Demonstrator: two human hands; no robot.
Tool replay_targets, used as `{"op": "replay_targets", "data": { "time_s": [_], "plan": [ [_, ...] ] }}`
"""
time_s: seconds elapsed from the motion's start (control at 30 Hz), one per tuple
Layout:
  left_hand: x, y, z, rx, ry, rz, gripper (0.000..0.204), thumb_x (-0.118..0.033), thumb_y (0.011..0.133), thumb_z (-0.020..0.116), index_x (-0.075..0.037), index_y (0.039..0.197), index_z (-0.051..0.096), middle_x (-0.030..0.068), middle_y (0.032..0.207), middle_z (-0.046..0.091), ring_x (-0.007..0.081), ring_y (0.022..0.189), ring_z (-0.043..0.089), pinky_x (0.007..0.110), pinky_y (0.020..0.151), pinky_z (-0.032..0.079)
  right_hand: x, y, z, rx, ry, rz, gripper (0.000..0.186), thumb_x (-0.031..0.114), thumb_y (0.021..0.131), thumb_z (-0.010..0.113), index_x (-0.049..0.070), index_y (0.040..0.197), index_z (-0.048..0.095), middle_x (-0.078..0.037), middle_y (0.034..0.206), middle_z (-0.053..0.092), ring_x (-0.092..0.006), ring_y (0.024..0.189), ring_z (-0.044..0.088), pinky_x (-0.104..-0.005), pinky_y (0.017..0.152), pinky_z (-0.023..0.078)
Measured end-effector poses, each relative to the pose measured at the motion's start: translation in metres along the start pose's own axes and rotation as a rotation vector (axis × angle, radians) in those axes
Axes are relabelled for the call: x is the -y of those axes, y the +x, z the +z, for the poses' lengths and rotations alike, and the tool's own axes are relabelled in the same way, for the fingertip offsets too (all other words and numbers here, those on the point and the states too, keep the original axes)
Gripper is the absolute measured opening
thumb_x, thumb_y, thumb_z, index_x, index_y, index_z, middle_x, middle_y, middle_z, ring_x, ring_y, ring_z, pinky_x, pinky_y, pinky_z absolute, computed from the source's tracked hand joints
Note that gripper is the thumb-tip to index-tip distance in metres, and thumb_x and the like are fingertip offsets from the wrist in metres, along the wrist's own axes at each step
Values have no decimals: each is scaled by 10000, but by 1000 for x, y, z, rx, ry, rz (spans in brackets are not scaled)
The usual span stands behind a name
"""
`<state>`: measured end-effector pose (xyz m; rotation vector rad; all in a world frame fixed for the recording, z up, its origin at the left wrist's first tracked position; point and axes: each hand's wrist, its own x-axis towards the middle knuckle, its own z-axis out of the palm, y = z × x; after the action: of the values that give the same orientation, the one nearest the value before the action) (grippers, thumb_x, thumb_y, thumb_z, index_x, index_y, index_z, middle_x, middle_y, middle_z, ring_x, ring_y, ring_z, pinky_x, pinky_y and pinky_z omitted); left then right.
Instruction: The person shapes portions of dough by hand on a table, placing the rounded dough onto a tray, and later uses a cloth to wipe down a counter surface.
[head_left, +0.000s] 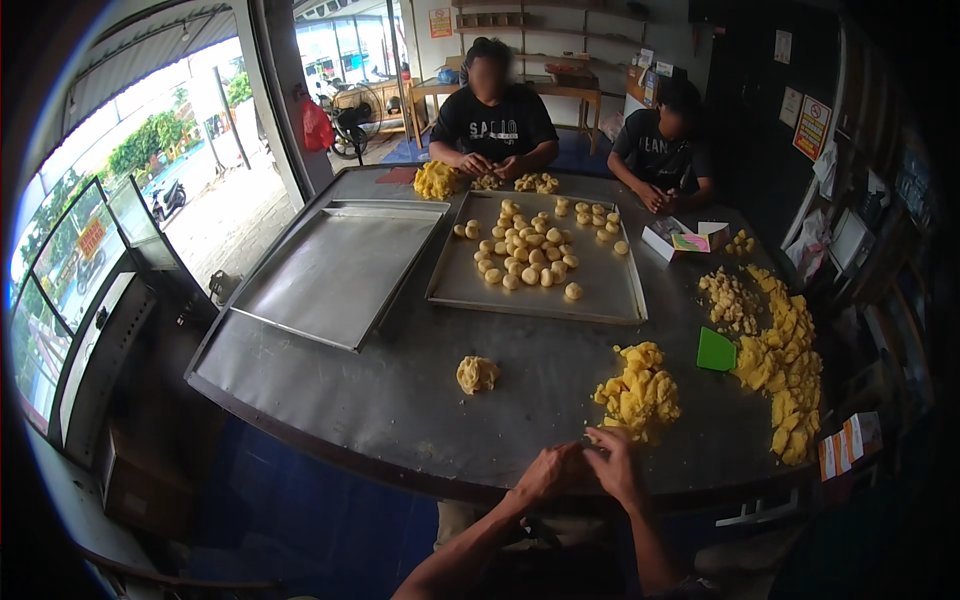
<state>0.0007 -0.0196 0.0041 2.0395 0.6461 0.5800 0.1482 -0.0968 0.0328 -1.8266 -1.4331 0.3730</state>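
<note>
My left hand (549, 473) and my right hand (617, 464) meet over the near edge of the metal table. The left is curled closed, and whatever lies in it is hidden. My right hand has its thumb and forefinger apart, with the fingertips close beside the left. Just beyond them rests a crumbly yellow heap of filling (640, 388). Farther left sits a pale lump of dough (477, 375). A square metal tray (600, 300) in the middle carries many round dough balls (530, 245), some piled together.
Another metal tray (330, 260) lies at left. On the right are a green scraper (716, 350), pale crumbly pieces (730, 301), a long yellow heap (782, 360) and an opened box (685, 240). Two people work across the table, near another yellow heap (436, 180).
</note>
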Motion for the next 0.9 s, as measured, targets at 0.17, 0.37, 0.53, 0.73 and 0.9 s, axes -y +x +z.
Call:
{"op": "replay_targets", "data": {
  "time_s": [0.17, 0.37, 0.53, 0.73, 0.9],
  "plan": [
    [-6, 6, -9, -109, -437, -352, 459, -398, 978, 471, 14, 809, 581, 92, 728, 578, 183, 703, 554, 323, 653, 445, -30, -5, -32, -304, -429, 4, 441, 67, 891, 573, -14, 1314, 481, -236, 1312, 499, -403, 1142, 539, -403, 928, 480],
    [-10, -10, -40, -46, -571, -230, 412, -423, 1010, 393, -32, 1091, 496, 41, 970, 496, 118, 897, 457, 311, 817, 408, -45, -25, -37, -219, -211, 50, 468, 11, 897, 534, 7, 1356, 442, -226, 1274, 535, -391, 1119, 552, -428, 891, 485],
    [34, -19, -27, -16, -411, -229, 296, -312, 1001, 433, -43, 1084, 525, 115, 997, 511, 220, 943, 504, 351, 875, 405, -68, -30, -41, -244, -193, 19, 351, -30, 878, 526, -23, 1228, 554, -229, 1185, 584, -384, 1032, 594, -406, 844, 495],
    [52, -11, -28, -186, 490, 330, 255, -156, 871, 552, -37, 1096, 549, 166, 1000, 547, 336, 968, 540, 392, 900, 419, -72, -38, -30, -306, -232, 23, 348, -38, 850, 519, -16, 1192, 584, -200, 1229, 559, -372, 1053, 581, -401, 845, 496],
    [32, -12, -47, -231, 402, 12, 202, -113, 903, 511, -34, 1083, 561, 162, 1078, 601, 350, 1084, 544, 427, 907, 438, -65, -40, -35, -315, -209, 86, 362, -22, 839, 521, 5, 1193, 592, -169, 1253, 538, -353, 1084, 564, -398, 855, 489]
  ]
}}
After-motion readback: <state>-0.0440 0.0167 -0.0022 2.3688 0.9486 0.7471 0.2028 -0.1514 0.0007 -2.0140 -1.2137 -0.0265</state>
